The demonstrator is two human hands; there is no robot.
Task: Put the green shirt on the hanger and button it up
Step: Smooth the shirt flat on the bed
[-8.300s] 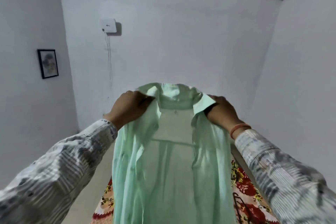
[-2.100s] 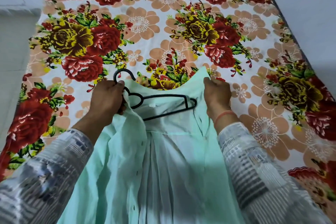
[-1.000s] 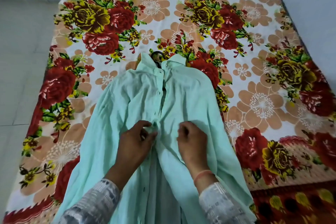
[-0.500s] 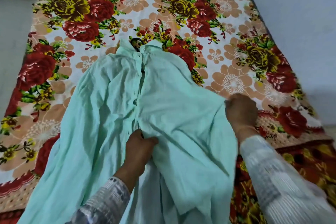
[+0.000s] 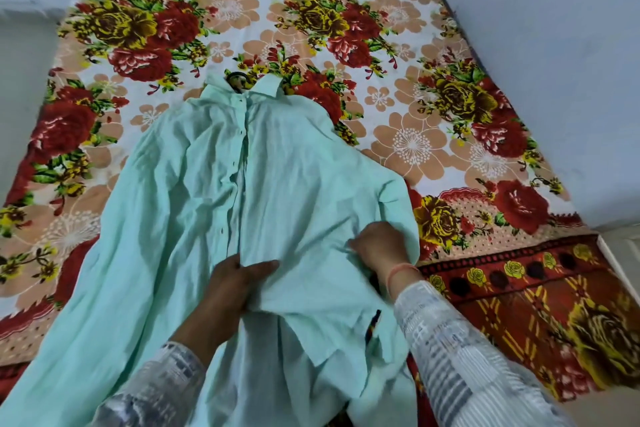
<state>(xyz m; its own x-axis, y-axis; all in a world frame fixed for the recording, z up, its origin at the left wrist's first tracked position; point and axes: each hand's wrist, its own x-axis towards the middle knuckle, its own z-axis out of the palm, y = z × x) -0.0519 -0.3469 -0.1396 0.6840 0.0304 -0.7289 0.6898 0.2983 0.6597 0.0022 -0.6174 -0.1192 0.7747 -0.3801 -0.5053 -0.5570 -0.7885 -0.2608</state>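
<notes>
The pale green shirt (image 5: 294, 184) lies front-up on the flowered bed sheet (image 5: 408, 135), collar pointing away from me. A black hanger hook (image 5: 236, 79) pokes out of the collar; the rest of the hanger is hidden inside the shirt. The upper placket looks closed with small dark buttons; lower down the front panels gape apart. My left hand (image 5: 235, 284) pinches the edge of the right front panel near the middle. My right hand (image 5: 379, 246) presses on and gathers the fabric at the shirt's right side, where the sleeve is folded over.
The sheet covers a bed that fills most of the view. A pale wall (image 5: 554, 62) runs along its right side and bare floor (image 5: 24, 55) lies to the left. A dark red patterned border (image 5: 519, 288) of the sheet sits near my right arm.
My right hand has moved inward from the shirt's right edge onto the fabric, bringing the sleeve over. My left hand keeps its grip on the front panel edge.
</notes>
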